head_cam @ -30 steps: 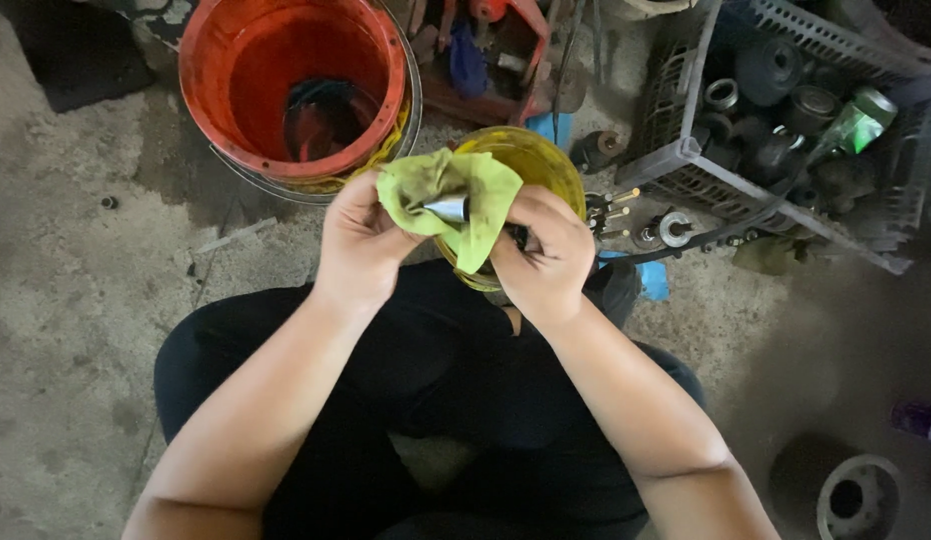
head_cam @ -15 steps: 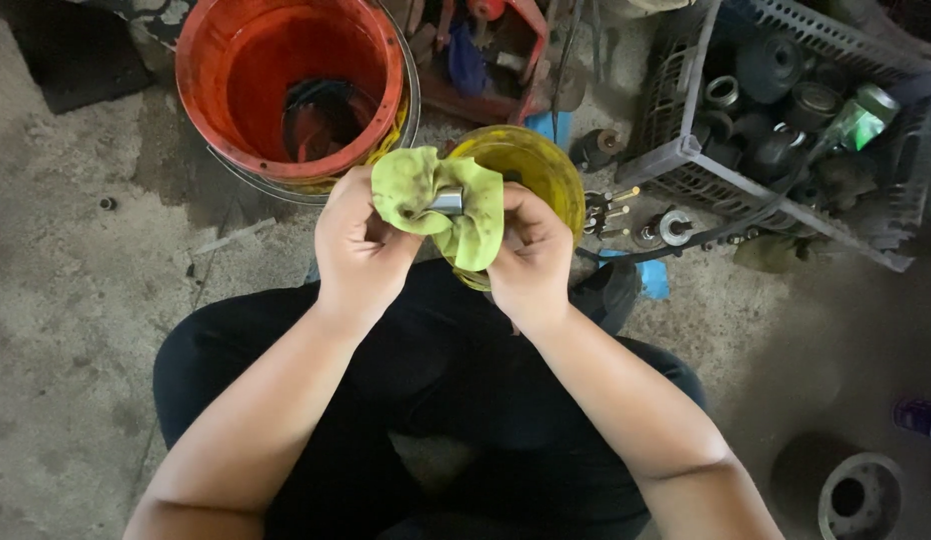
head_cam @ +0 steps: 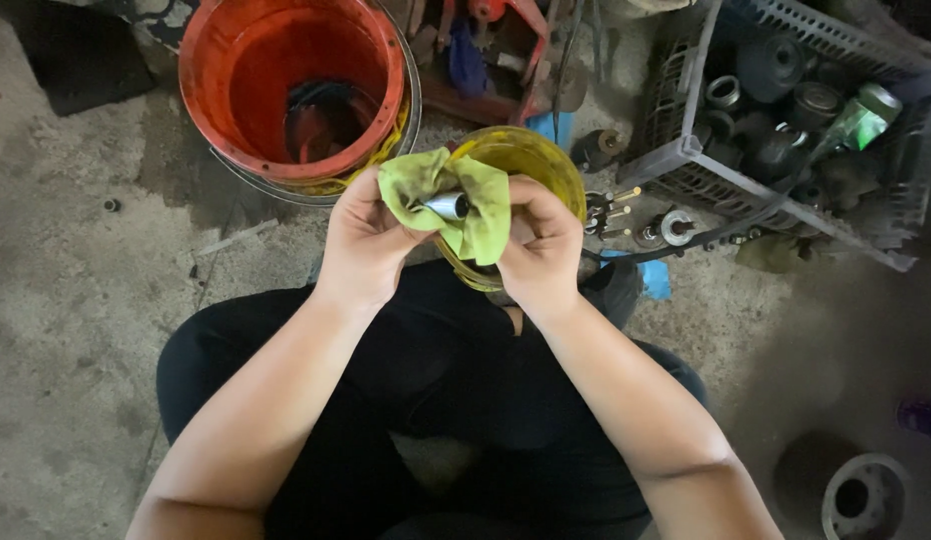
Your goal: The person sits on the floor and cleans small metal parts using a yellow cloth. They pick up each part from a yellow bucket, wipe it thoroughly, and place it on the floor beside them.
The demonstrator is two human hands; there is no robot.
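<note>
My left hand [head_cam: 364,238] and my right hand [head_cam: 539,248] both grip a dirty yellow-green rag [head_cam: 473,199] wrapped around a shiny metal cylinder [head_cam: 447,205]. Only a short silver stretch of the cylinder shows between the folds. The hands are held above a small yellow tub [head_cam: 546,158] that stands on the floor in front of my knees. My legs in black trousers fill the lower middle of the view.
A large orange-red bucket [head_cam: 206,90] with dark parts inside stands at the upper left. A grey plastic crate [head_cam: 676,150] of metal parts sits at the upper right. Small bolts [head_cam: 616,210] and a ring [head_cam: 674,228] lie beside it. A round metal hub [head_cam: 866,495] lies lower right.
The rag has shifted around the metal cylinder as both hands turned it; the exposed silver part now points right again. Both hands stay over the yellow tub.
</note>
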